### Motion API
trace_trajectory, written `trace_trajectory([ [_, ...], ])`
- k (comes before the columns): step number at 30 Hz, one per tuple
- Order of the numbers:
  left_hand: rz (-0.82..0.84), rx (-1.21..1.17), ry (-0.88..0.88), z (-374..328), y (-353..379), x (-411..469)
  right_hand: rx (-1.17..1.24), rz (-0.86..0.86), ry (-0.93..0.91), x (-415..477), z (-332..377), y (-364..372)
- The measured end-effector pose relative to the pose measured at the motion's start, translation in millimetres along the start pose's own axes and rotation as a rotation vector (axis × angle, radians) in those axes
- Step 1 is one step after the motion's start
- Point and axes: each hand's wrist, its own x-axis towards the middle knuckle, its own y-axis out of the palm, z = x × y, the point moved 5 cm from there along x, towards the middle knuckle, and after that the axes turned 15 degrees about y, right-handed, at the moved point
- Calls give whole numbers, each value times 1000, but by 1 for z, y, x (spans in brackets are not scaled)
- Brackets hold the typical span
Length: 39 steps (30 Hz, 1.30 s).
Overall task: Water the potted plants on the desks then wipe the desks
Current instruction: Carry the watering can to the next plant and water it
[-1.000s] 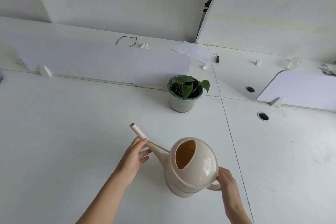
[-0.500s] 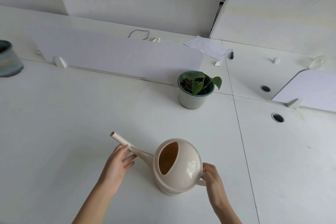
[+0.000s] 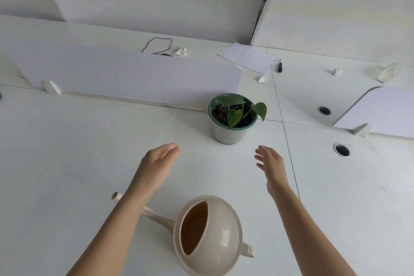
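A beige watering can (image 3: 210, 235) stands on the white desk (image 3: 67, 163) near the front edge, spout pointing left under my left forearm. Beyond it sits a small potted plant (image 3: 233, 119) in a pale pot with a green rim, next to the low divider panel. My left hand (image 3: 156, 168) and my right hand (image 3: 272, 166) hover open above the desk, short of the pot and to either side of it. Neither hand touches the can or the pot.
A low white divider panel (image 3: 125, 74) runs behind the plant; another (image 3: 385, 110) stands at the right. Beyond lie a sheet of paper (image 3: 248, 57), a black cord (image 3: 156, 45), a pen (image 3: 280, 67), crumpled paper bits and a clear bottle (image 3: 388, 71). Two cable holes (image 3: 341, 149) pierce the right desk.
Both hands have let go of the watering can, which now rests on the desk, and have moved forward toward the potted plant with fingers spread.
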Motion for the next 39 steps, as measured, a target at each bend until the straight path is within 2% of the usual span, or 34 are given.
trace_trajectory([
  [3,87,-41,1,9,49,68,-8,10,57,29,25,16],
  [6,183,-133,-77,22,88,120,-10,31,58,47,40,31],
  [10,172,-363,-167,30,117,157,-40,75,23,65,51,40],
  [16,160,-503,-158,28,147,149,29,45,-7,90,55,30],
  [22,245,-567,-156,12,179,115,133,-2,91,125,71,6],
  [26,126,-491,-182,24,164,131,144,-69,103,122,64,-3],
  [29,110,-464,-198,25,149,148,206,-21,84,108,49,7],
  [34,281,-470,-175,23,151,159,248,-7,94,105,41,17],
  [39,339,-578,-204,31,167,138,163,76,114,112,58,21],
])
